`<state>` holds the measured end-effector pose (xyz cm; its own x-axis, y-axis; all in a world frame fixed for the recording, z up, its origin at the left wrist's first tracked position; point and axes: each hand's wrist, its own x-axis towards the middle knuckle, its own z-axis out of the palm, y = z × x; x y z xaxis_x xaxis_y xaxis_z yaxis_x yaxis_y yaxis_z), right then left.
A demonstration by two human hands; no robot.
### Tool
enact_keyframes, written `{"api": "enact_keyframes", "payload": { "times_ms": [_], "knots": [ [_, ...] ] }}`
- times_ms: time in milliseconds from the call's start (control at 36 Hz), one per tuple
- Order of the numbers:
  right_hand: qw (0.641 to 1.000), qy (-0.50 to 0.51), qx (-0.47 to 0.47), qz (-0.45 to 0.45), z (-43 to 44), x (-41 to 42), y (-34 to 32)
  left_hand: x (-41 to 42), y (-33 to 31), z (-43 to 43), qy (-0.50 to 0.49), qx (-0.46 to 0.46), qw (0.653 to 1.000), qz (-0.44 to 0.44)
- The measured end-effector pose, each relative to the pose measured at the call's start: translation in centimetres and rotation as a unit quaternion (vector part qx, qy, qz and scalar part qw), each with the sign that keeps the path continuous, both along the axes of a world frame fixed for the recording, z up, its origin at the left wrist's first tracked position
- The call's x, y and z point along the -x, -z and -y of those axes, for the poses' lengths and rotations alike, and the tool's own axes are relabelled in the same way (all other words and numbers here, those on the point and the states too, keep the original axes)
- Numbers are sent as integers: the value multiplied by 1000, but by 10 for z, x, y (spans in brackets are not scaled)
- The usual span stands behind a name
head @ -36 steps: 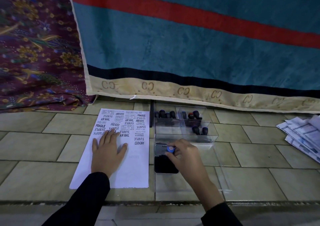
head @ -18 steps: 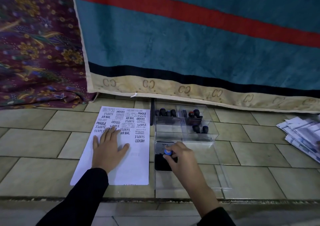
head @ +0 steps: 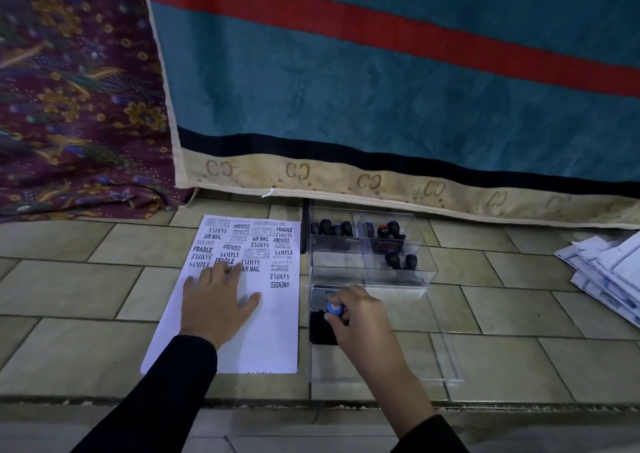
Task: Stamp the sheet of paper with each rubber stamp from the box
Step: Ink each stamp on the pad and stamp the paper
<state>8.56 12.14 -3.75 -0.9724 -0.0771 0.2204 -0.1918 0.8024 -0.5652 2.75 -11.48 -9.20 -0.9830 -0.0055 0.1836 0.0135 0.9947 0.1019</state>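
the clear plastic box [head: 429, 276] sits on the tiled floor [head: 69, 296], so i'll place everything from it. inside it, dark-handled rubber stamps [head: 332, 228] stand in the far left compartment, a few more in the far right one, and two in the near right one.

just in front of the box's left end lies an open ink pad [head: 320, 329], its grey lid [head: 323, 294] folded back toward the box. the right hand [head: 362, 317] is over that pad, fingers and thumb curled round a blue-topped stamp [head: 335, 308] held upright. the hand hides the stamp's base, so i can't tell whether it touches the ink.

just beside the box on its left lies the sheet of paper [head: 273, 341]. its far half is crowded with prints: fragile, air mail, sample, amended, express, fax out, some upside down. the left hand [head: 218, 302] rests flat on the sheet, fingers straight and spread, gripping nothing, fingertips reaching the nearest prints.

a clear flat panel [head: 446, 355] lies on the floor in front of the box. well to the box's right is a loose pile of papers [head: 606, 272]. behind the box hangs a teal cloth [head: 381, 99] with a red stripe and a tan border. behind and far to its left is a purple flowered cloth [head: 69, 88]. both arms are in dark sleeves [head: 166, 400].
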Motion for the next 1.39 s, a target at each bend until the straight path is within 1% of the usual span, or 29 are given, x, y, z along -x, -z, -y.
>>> {"api": "enact_keyframes", "payload": {
  "times_ms": [111, 250, 333, 389, 500, 611, 722, 1028, 1139, 1278, 1389],
  "knots": [
    [1000, -1, -10, -4, -1, 1, -3, -7, 0, 1, 3, -34, 999, 3],
    [999, -7, -33, -5, 1, 8, -15, -20, -6, -3, 31, -109, 991, -74],
    [999, -14, -15, -29, 13, 19, -22, -29, -11, -10, 70, -131, 986, -73],
    [999, -31, -8, -36, 26, 27, -24, -32, -10, -15, 81, -126, 987, -58],
    [997, -65, -19, -28, 50, 42, -20, -31, -2, -19, 62, -116, 991, -6],
    [997, -71, -28, -25, 61, 50, -13, -30, 10, -18, 59, -98, 993, 24],
    [996, -78, -47, -21, 65, 54, -9, -29, 12, -18, 53, -102, 993, 26],
    [994, -88, -56, -6, 71, 58, -6, -29, 13, -19, 50, -109, 993, 24],
    [996, -79, -40, -3, 73, 58, -5, -29, 14, -18, 50, -106, 993, 25],
    [996, -70, -56, 19, 76, 59, -4, -29, 14, -19, 54, -84, 995, 17],
    [997, -55, -52, 31, 79, 67, -7, -29, 14, -19, 56, -83, 995, 20]
  ]
}}
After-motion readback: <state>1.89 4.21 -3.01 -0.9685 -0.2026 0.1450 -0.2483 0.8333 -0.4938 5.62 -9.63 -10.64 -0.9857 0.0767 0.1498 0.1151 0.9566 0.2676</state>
